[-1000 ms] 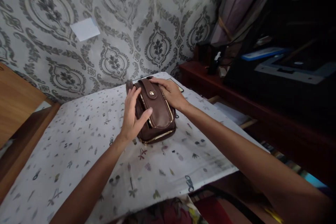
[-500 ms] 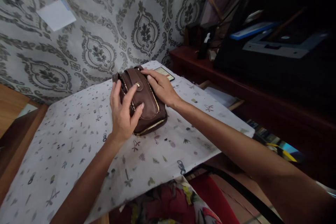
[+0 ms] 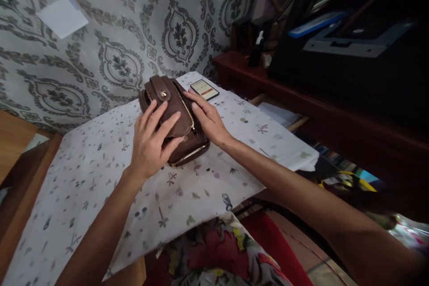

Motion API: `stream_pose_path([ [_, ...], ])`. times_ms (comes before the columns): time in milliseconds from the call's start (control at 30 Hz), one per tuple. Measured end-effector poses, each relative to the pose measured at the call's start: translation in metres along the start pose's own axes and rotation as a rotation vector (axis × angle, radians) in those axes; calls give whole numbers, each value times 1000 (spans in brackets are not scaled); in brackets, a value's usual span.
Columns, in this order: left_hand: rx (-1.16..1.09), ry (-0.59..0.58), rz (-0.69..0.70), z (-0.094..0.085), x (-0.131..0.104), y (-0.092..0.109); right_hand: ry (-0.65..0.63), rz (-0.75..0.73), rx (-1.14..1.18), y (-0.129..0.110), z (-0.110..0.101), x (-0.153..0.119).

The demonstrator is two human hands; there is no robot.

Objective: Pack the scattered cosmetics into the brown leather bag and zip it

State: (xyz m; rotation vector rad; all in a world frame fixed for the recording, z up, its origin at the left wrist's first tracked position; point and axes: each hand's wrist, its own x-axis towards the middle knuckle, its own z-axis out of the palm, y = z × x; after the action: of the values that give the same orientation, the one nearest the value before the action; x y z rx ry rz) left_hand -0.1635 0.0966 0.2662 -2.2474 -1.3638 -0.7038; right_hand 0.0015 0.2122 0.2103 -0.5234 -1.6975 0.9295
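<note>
A brown leather bag (image 3: 176,116) with gold zippers and a snap strap (image 3: 163,94) lies on the cloth-covered table (image 3: 110,178). My left hand (image 3: 149,136) rests over the bag's left side and front pocket, fingers spread and slightly bent. Along the right side of the bag lies my right hand (image 3: 209,120), its fingers stretched out and touching the edge by the pocket zipper. Neither hand is wrapped around the bag. The fingertips of the right hand reach toward its far right edge.
Just beyond my right hand a phone (image 3: 204,90) with a lit screen lies on the table. A patterned wall (image 3: 120,62) borders the far side. To the right stand a dark red desk (image 3: 241,69) and a large black screen (image 3: 351,80).
My left hand has slid back toward me, off the strap's snap, with its fingers spread lower on the pocket. The right hand has shifted slightly, and more of the phone shows.
</note>
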Motion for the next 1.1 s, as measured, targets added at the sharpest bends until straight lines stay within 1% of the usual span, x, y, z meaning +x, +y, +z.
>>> stream_pose_path([
  [100,-5,-25,-12,0,-1,2,-5,6,-6,0,-1,-2],
  [267,67,-72,25,3,-13,7,-13,-5,-13,-1,0,-4],
  [400,70,-59,-1,7,-17,7,-5,-19,-42,-2,2,-6],
  [533,79,-47,29,9,-19,7,5,-32,-61,-5,4,-12],
  [633,92,-31,38,9,-20,6,14,-28,-59,-8,4,-19],
  [767,25,7,-28,8,-15,7,36,14,-42,-12,3,-39],
  [900,-39,44,-71,6,-9,7,22,26,-32,-10,4,-61],
  [1033,-2,27,-45,4,-11,8,30,19,-77,-6,6,-66],
  [1100,29,-6,-6,2,-15,9,28,8,-84,-4,6,-65],
])
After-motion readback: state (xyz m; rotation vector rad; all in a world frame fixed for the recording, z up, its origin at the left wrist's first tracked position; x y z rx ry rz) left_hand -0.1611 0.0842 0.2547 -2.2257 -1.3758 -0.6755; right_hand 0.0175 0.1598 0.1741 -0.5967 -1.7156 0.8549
